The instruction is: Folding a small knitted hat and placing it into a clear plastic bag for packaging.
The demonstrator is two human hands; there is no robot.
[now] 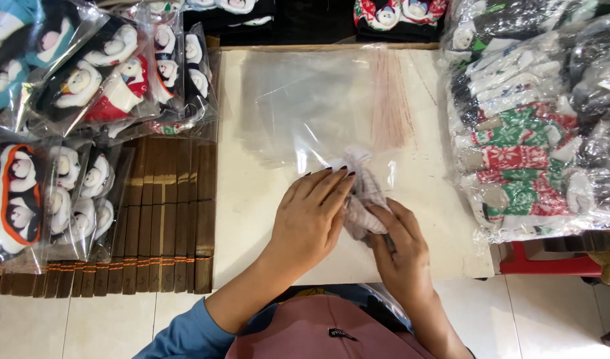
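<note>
Lengthwise away from the person, pale sock (362, 193) between both hands' fingers (331, 183).

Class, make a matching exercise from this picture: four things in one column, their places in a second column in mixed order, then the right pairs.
Things
1. left hand
2. right hand
3. stack of clear bags
4. red stool

Places
A. flat on the white board, beyond the hands
B. gripping the near end of the pale sock
C. under the pile of packed socks at the right
D. palm down on the bag beside the sock

Pairs: 1-D, 2-B, 3-A, 4-C
</note>
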